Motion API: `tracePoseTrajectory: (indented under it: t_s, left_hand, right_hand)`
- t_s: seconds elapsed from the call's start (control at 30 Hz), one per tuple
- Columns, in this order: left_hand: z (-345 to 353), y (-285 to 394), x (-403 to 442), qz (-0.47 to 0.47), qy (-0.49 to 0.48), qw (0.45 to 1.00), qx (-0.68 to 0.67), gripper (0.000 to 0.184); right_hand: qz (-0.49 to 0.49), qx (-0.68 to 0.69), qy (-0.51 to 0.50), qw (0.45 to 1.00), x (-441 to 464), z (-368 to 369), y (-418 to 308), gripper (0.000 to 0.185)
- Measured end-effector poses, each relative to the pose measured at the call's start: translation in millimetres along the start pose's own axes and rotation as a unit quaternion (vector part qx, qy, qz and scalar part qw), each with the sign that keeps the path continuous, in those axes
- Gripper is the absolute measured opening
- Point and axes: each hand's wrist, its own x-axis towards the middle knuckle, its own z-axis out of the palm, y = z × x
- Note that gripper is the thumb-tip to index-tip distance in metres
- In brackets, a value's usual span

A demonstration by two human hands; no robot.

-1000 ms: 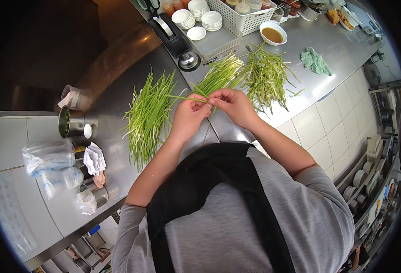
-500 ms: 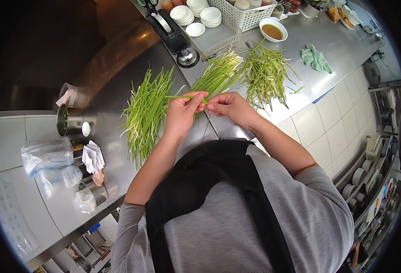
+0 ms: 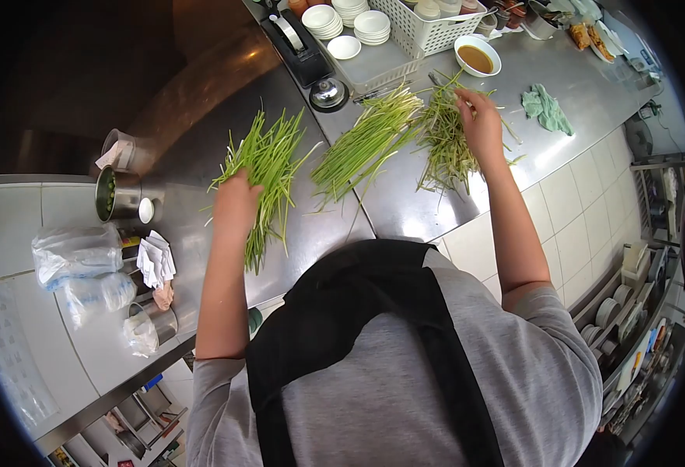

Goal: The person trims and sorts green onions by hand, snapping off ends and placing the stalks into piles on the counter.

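Three heaps of long green stalks that look like garlic chives lie on the steel counter. My left hand (image 3: 236, 204) reaches into the left heap (image 3: 268, 171); its fingers are blurred and partly hidden among the stalks, so its grip cannot be made out. Pale ends gather at the top of the middle bundle (image 3: 369, 144), which neither hand touches. Over the right heap (image 3: 443, 148), a tangle of thinner, duller pieces, hangs my right hand (image 3: 482, 124). Its fingers are bent, with the thumb apart from them, and I see nothing held between them.
Beyond the bundles stand a service bell (image 3: 328, 95), a tape dispenser (image 3: 299, 54), stacked white dishes (image 3: 372, 27) and a bowl of brown sauce (image 3: 476, 58). A green cloth (image 3: 546, 109) lies at right. A metal pot (image 3: 118, 193) and plastic bags (image 3: 78, 249) sit at left.
My hands were together at the middle, holding a green stalk. They have parted: the left moved to the left heap, the right to above the right heap.
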Motion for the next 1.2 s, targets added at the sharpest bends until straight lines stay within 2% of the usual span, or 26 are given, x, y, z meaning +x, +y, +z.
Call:
tracePoseTrajectory:
  t_s: [0.03,0.1,0.17,0.23,0.27,0.33,0.57,0.63,0.77,0.83,1.07,1.13,1.2]
  left_hand:
    - [0,-8,2,-0.013,0.016,0.992,0.121,0.041]
    - [3,-16,2,0.0,0.05,0.985,0.163,0.044]
    - [2,-8,1,0.015,0.083,0.975,0.206,0.047]
    - [-2,22,-5,0.046,0.135,0.98,0.138,0.046]
    - [3,29,-6,0.048,0.134,0.98,0.137,0.046]
    - [11,39,-8,0.142,0.144,0.978,0.05,0.045]
    - [37,60,-28,0.193,0.098,0.976,-0.007,0.037]
    - [40,58,-31,0.202,0.085,0.975,-0.043,0.032]
    - [45,66,-30,0.209,0.079,0.971,-0.086,0.024]
    - [49,73,-30,0.227,0.02,0.96,-0.162,0.02]
    - [57,91,-34,0.228,-0.093,0.953,-0.178,0.015]
    - [60,90,-34,0.224,-0.133,0.946,-0.195,0.017]
    - [62,88,-32,0.22,-0.139,0.946,-0.194,0.018]
  right_hand:
    - [-0.126,-0.224,0.055,0.965,4,-4,0,0.026]
    - [-0.092,-0.241,0.059,0.964,-3,1,-13,0.032]
    - [-0.194,-0.182,-0.006,0.964,-13,8,-34,0.029]
    - [-0.21,-0.18,-0.162,0.947,-34,26,-51,0.025]
    - [-0.208,-0.182,-0.162,0.947,-42,34,-55,0.025]
    - [-0.267,-0.205,-0.21,0.918,-52,49,-59,0.022]
    - [-0.269,-0.189,-0.193,0.924,-45,57,-60,0.02]
    - [-0.265,-0.234,-0.254,0.9,-43,48,-59,0.02]
    - [-0.288,-0.248,-0.233,0.895,-43,50,-50,0.012]
    - [-0.232,-0.22,-0.271,0.908,-40,50,-58,0.012]
    - [-0.268,-0.216,-0.261,0.902,-35,52,-55,0.007]
    - [-0.213,-0.129,-0.242,0.938,-30,46,-61,0.007]
    - [-0.22,-0.124,-0.256,0.933,-26,44,-63,0.006]
